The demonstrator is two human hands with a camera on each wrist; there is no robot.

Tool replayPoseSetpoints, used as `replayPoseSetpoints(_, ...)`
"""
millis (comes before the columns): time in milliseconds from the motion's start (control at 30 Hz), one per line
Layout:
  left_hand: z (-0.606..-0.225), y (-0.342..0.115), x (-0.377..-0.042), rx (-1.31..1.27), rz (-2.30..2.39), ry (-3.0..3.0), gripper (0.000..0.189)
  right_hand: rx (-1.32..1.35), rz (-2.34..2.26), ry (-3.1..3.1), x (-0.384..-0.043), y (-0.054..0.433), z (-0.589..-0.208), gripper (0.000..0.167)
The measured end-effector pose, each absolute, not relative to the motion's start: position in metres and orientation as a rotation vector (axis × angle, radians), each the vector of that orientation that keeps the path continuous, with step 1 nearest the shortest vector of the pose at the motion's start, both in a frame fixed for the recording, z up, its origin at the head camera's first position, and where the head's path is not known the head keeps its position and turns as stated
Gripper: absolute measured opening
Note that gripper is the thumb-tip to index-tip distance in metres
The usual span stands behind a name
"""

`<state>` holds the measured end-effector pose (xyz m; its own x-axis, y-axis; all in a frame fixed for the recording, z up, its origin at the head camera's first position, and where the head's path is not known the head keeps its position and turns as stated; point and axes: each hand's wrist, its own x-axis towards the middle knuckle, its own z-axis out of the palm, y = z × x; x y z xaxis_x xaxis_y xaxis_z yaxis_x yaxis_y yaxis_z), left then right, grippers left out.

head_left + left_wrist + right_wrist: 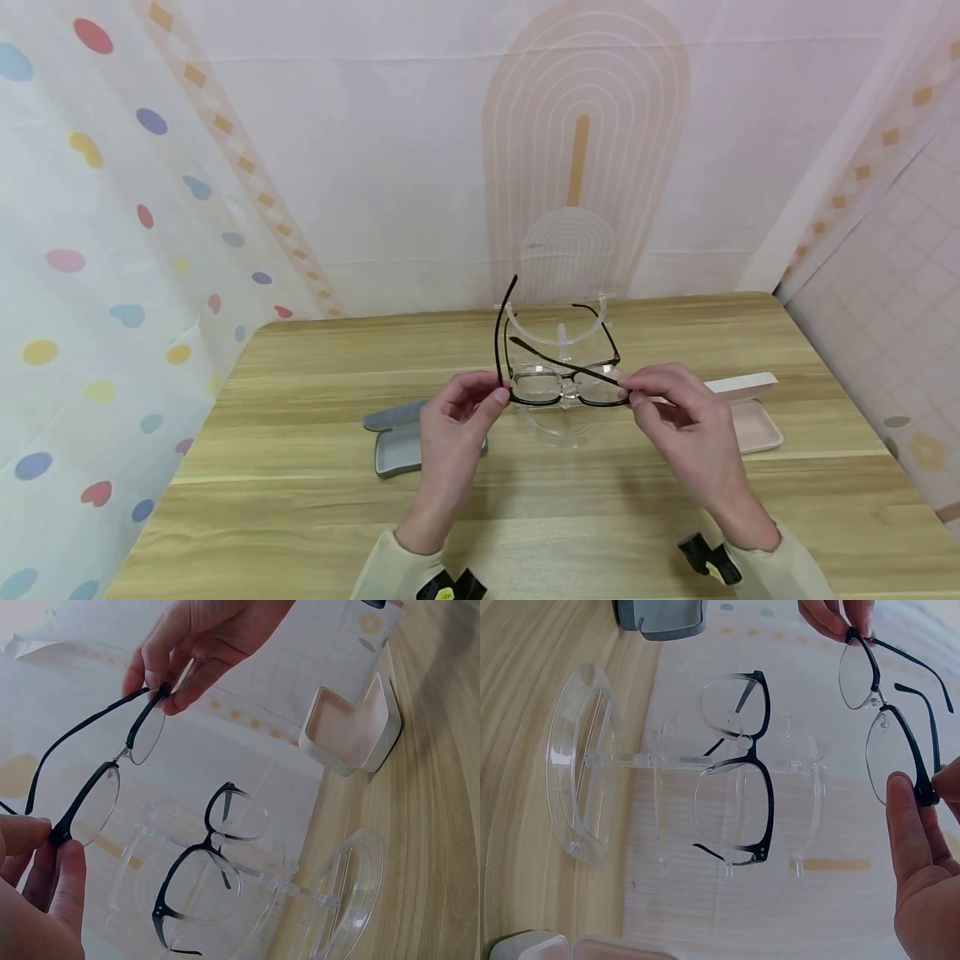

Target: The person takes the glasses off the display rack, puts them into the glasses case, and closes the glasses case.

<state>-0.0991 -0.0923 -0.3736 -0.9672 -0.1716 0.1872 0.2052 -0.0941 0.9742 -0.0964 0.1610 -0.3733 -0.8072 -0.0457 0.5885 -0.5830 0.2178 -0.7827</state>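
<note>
A pair of black half-rim glasses [88,787] hangs level between both hands, its lenses thinly rimmed below. My left hand [452,432] pinches one end of the frame, thumb and fingers at the hinge. At the opposite hinge, the right hand [688,427] grips the other corner. One temple points away from me; the other slants inward across the lenses in the head view. Behind them, a second pair of black-topped glasses [768,799] with clear lower rims sits on a transparent display stand [561,754], its temples pointing back.
An open grey glasses case [395,457] lies left of the stand, partly behind the left hand. To the right is an open white case [759,427] with pink lining, partly covered by the right hand. A patterned curtain [375,167] hangs behind the wooden table [300,500].
</note>
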Motion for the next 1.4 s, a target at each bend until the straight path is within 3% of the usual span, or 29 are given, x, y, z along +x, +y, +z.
replayPoseSetpoints(1400,-0.3768,-0.0898,-0.0972,-0.088,-2.1,-1.939,0.014,0.634,1.325,-2.089,-0.0981,0.1639,-0.3784,0.04)
